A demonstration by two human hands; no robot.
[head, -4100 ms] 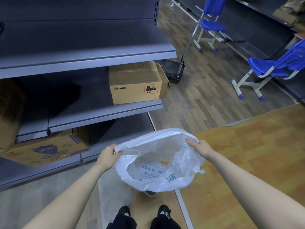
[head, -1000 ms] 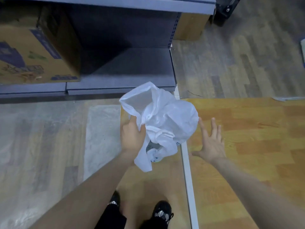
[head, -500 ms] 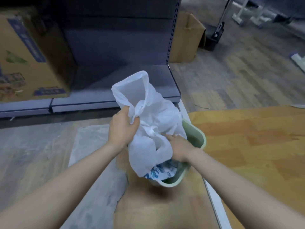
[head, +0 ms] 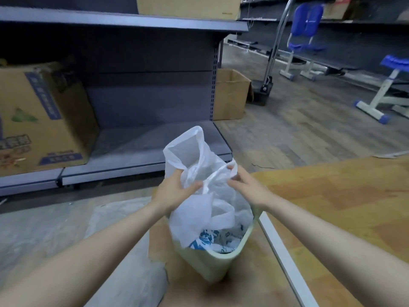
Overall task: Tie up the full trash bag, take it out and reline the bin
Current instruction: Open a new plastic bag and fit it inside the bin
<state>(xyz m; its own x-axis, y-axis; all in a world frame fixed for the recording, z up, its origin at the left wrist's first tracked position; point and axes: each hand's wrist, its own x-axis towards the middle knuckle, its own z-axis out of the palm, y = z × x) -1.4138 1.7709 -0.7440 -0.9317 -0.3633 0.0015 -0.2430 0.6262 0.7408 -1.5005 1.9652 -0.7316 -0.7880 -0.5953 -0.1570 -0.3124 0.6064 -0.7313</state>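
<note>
A white plastic trash bag stands in a pale green bin on the floor in front of me. Blue-printed wrappers show inside the bin at its near rim. My left hand grips the gathered left side of the bag's top, and one loose flap sticks up above it. My right hand pinches the other flap of the bag at the right. Both hands are just above the bin's mouth, close together.
Grey metal shelving runs along the left with a printed cardboard box on its lowest shelf. An open carton and a hand trolley stand beyond. Blue chairs are at the far right. A clear plastic sheet lies on the floor.
My right hand has come up from low inside the bin and now pinches the right flap of the bag. The view has tilted upward. My left hand keeps its hold.
</note>
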